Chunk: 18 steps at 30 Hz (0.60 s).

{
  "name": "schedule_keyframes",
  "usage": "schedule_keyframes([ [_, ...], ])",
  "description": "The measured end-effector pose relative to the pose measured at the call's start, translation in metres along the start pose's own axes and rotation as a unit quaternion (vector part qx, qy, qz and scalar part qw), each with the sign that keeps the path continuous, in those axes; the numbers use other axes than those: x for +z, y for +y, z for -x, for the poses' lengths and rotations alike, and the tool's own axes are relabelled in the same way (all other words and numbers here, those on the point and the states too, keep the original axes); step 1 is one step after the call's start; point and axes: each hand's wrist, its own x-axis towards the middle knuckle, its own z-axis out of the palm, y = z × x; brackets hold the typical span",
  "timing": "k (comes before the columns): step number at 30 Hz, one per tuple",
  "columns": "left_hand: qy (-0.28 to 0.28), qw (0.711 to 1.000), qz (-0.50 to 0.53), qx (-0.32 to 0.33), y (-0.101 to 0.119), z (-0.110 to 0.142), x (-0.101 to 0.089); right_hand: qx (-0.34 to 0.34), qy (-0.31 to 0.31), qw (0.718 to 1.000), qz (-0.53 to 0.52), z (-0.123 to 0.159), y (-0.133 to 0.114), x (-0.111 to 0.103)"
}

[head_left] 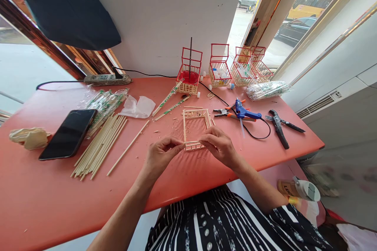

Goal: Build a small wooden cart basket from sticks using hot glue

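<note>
A small frame of thin wooden sticks [195,126] lies on the red table [44,200] in front of me. My left hand [161,154] pinches its near left corner with thumb and fingers closed. My right hand [217,145] grips the near right side of the same frame, fingers curled over it. Wood crumbs lie scattered around the frame.
Left of my hands lie a bundle of wooden sticks [100,145], a black phone [69,133] and wrapped chopsticks [104,104]. To the right are a blue glue gun [244,113], pliers [278,125] and small cutters [222,112]. Several red wire baskets [219,64] stand at the back.
</note>
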Motion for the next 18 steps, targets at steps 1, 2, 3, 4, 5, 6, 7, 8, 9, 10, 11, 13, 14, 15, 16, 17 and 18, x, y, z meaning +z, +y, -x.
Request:
schedule_keyframes([
  [1, 0.000, 1.000, -0.001, 0.000, -0.0001, 0.0001, -0.0001, -0.002, 0.001, 1.000, -0.001, -0.0001, 0.0001, -0.0001],
  [2, -0.001, 1.000, -0.002, 0.000, -0.0001, 0.0001, -0.0002, -0.003, 0.002, 1.000, -0.003, -0.0003, 0.0001, -0.0001],
  [3, -0.001, 1.000, -0.004, 0.000, -0.0001, 0.0001, -0.0002, -0.004, 0.002, 1.000, -0.004, -0.0006, 0.0002, -0.0002],
  [4, -0.002, 1.000, -0.007, 0.000, -0.0002, 0.0001, -0.0003, -0.003, 0.002, 1.000, -0.005, -0.0008, 0.0001, -0.0002],
  [5, -0.003, 1.000, -0.009, 0.000, -0.0003, 0.0001, -0.0003, -0.003, 0.001, 1.000, -0.006, -0.0011, 0.0001, -0.0003],
  [6, -0.003, 1.000, -0.010, 0.001, -0.0005, 0.0000, -0.0002, -0.002, 0.001, 1.000, -0.007, -0.0013, -0.0001, -0.0004],
  [7, -0.003, 1.000, -0.011, 0.002, -0.0007, 0.0000, -0.0002, -0.001, 0.000, 1.000, -0.008, -0.0015, -0.0002, -0.0004],
  [8, -0.002, 1.000, -0.011, 0.004, -0.0009, -0.0001, -0.0001, -0.001, 0.000, 1.000, -0.008, -0.0016, -0.0004, -0.0005],
  [9, -0.001, 1.000, -0.011, 0.005, -0.0011, -0.0001, -0.0001, -0.001, 0.000, 1.000, -0.008, -0.0016, -0.0005, -0.0005],
  [10, -0.001, 1.000, -0.011, 0.007, -0.0013, 0.0000, 0.0000, 0.000, 0.000, 1.000, -0.008, -0.0014, -0.0006, -0.0006],
  [11, -0.001, 1.000, -0.011, 0.007, -0.0014, 0.0000, 0.0000, 0.002, 0.000, 1.000, -0.007, -0.0013, -0.0006, -0.0005],
  [13, -0.002, 1.000, -0.012, 0.006, -0.0013, 0.0003, -0.0001, 0.005, -0.001, 1.000, -0.004, -0.0008, -0.0004, -0.0004],
  [14, -0.002, 1.000, -0.012, 0.005, -0.0011, 0.0004, -0.0002, 0.005, -0.001, 1.000, -0.003, -0.0007, -0.0003, -0.0003],
  [15, -0.002, 1.000, -0.012, 0.004, -0.0011, 0.0006, -0.0002, 0.003, 0.000, 1.000, -0.003, -0.0005, -0.0001, -0.0002],
  [16, -0.003, 1.000, -0.012, 0.003, -0.0011, 0.0007, -0.0003, 0.000, 0.001, 1.000, -0.003, -0.0005, 0.0000, -0.0002],
  [17, -0.003, 1.000, -0.012, 0.003, -0.0011, 0.0008, -0.0003, -0.002, 0.002, 1.000, -0.004, -0.0005, 0.0001, -0.0001],
  [18, -0.002, 1.000, -0.012, 0.002, -0.0013, 0.0009, -0.0003, -0.004, 0.003, 1.000, -0.005, -0.0006, 0.0002, -0.0001],
])
